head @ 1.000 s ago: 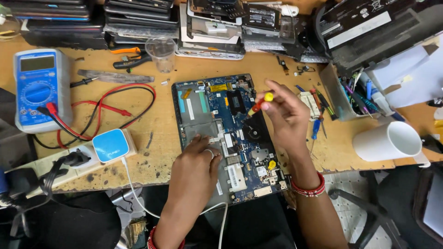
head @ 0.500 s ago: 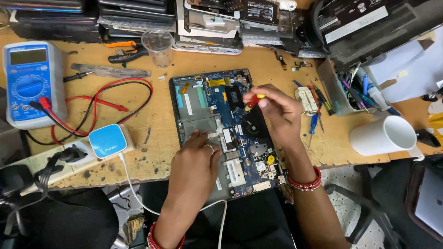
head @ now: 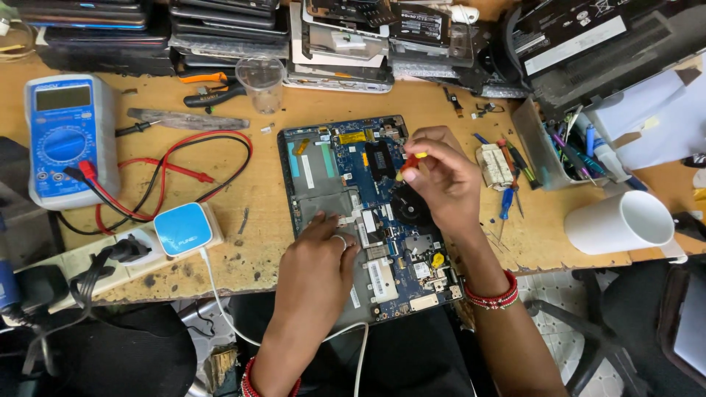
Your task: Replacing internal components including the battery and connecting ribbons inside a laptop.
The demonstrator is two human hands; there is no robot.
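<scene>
Centrally — screwdriver [head: 409, 166] over board [head: 382, 220]

A single head-worn camera looks steeply down from above the person's own chest, close over the table [head: 220, 272]. It faces away from the body, the near table edge low in frame and stacked devices [head: 220, 29] along the top.
</scene>
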